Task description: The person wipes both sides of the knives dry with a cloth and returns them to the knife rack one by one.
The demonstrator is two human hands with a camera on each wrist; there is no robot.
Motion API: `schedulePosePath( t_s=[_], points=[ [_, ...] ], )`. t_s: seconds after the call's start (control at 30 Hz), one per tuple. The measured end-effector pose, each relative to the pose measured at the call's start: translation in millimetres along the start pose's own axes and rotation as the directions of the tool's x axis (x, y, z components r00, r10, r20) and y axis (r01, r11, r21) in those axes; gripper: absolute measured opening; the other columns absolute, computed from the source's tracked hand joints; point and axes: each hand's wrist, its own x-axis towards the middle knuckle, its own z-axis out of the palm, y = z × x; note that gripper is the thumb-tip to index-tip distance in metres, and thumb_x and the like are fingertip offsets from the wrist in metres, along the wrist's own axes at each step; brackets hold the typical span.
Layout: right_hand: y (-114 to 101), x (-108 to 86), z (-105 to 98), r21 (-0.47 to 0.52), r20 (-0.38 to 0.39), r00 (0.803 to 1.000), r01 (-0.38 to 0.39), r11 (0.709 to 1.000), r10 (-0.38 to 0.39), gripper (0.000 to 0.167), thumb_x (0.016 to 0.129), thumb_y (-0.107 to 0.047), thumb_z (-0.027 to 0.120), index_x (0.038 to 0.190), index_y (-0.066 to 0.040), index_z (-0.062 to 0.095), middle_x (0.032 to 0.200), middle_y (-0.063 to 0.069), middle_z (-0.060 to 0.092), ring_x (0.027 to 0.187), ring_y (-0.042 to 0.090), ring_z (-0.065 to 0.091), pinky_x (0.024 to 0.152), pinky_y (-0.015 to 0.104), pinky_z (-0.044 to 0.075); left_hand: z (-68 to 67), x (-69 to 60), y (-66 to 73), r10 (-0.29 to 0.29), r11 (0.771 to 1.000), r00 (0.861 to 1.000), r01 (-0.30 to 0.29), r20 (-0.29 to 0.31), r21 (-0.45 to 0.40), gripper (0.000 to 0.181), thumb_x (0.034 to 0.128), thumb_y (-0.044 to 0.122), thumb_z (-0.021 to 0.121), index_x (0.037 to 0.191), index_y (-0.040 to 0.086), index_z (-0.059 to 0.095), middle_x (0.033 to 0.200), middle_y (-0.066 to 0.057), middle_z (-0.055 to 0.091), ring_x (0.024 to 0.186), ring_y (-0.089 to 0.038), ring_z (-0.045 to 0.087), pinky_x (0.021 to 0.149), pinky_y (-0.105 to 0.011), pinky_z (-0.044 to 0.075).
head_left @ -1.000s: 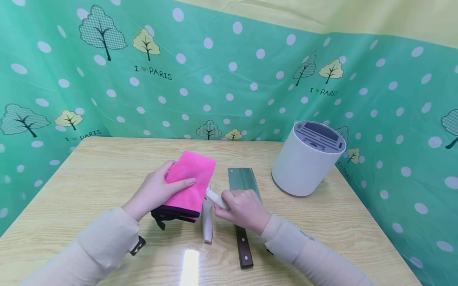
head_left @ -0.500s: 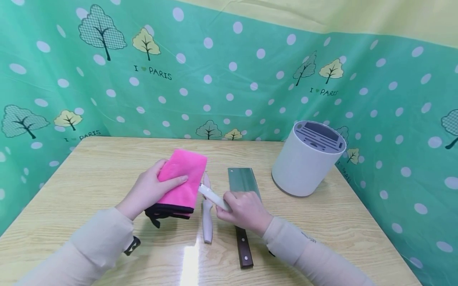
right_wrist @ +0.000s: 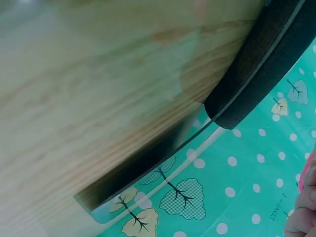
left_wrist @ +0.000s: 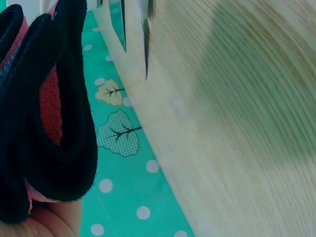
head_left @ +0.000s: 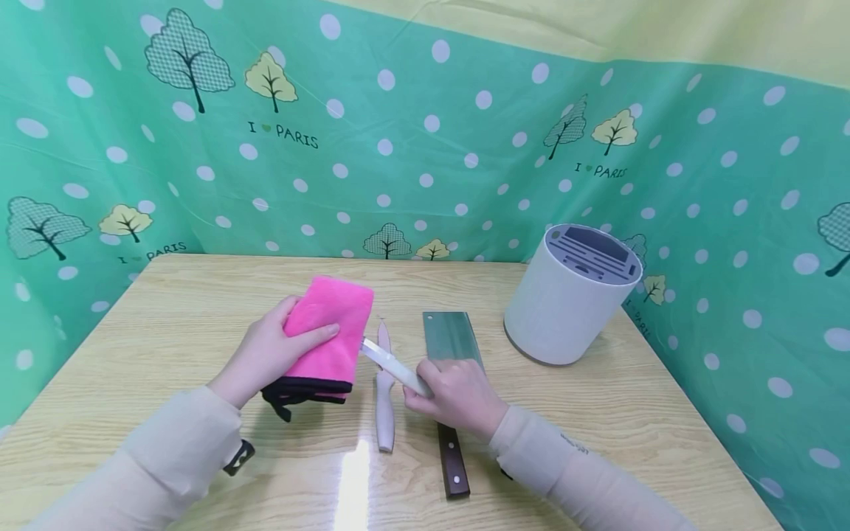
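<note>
Fingers of the left hand [head_left: 260, 352] clasp the cloth [head_left: 332, 310]; those of the right hand [head_left: 460, 394] curl round a knife [head_left: 398, 369].

Head view forward and down, wrist views close, table [head_left: 199, 310] in all

Two knives [head_left: 384, 413], one cleaver [head_left: 454, 335], one cloth [head_left: 341, 311], one holder [head_left: 564, 313]

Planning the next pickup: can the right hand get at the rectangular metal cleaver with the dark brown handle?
Probably not yet: the right hand is close to the cleaver but grips a white-handled metal knife; the cleaver's handle end looks uncovered.
</note>
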Motion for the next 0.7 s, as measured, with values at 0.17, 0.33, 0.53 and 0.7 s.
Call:
schedulePosePath(
  t_s=[0.17, 0.33, 0.53, 0.7],
  points=[
    [-1.0, -1.1, 0.7, -0.008, 0.008, 1.0, -0.006, 1.0, 0.007, 0.034, 0.071, -0.03, 0.081, 0.068, -0.017, 0.049, 0.05, -0.012, 0.037, 0.044, -0.003, 0.024, 0.041, 0.01, 0.014, 0.0, -0.4, -1.4, -0.001, 1.0, 1.0, 0.001, 0.005, -0.01, 0.071, 0.0866, 0.059, 0.066, 0.14, 0.017, 0.044, 0.109, -0.011, 0.065, 0.083, -0.019, 0.063, 0.074, -0.029, 0.051],
    [-1.4, -1.6, 2.3, -0.014, 0.009, 1.0, -0.006, 1.0, 0.006, 0.035, 0.071, -0.03, 0.081, 0.068, -0.017, 0.049, 0.05, -0.012, 0.036, 0.045, -0.003, 0.023, 0.041, 0.01, 0.013, 0.9, -1.4, -1.0, -0.003, 1.0, 1.0, 0.004, 0.005, -0.018, 0.071, 0.0867, 0.058, 0.066, 0.14, 0.017, 0.044, 0.108, -0.012, 0.065, 0.082, -0.019, 0.064, 0.074, -0.029, 0.051],
    [-2.9, -0.5, 0.7, -0.011, 0.017, 1.0, -0.014, 1.0, 0.014, 0.034, 0.072, -0.031, 0.081, 0.069, -0.017, 0.05, 0.05, -0.012, 0.037, 0.045, -0.003, 0.023, 0.04, 0.01, 0.014, 3.5, -2.8, 1.0, -0.007, 0.999, 1.0, 0.008, 0.018, -0.041, 0.07, 0.0865, 0.058, 0.067, 0.138, 0.017, 0.045, 0.103, -0.011, 0.066, 0.077, -0.018, 0.065, 0.072, -0.03, 0.052],
    [-3.7, 0.6, -0.8, 0.003, 0.045, 0.998, -0.031, 0.999, 0.031, 0.032, 0.074, -0.031, 0.08, 0.069, -0.017, 0.051, 0.05, -0.012, 0.038, 0.045, -0.003, 0.023, 0.04, 0.01, 0.015, 6.0, -4.1, 3.2, 0.0, 0.999, 1.0, 0.001, 0.017, -0.04, 0.07, 0.086, 0.058, 0.067, 0.138, 0.017, 0.045, 0.103, -0.01, 0.066, 0.077, -0.018, 0.065, 0.073, -0.03, 0.052]
  ],
)
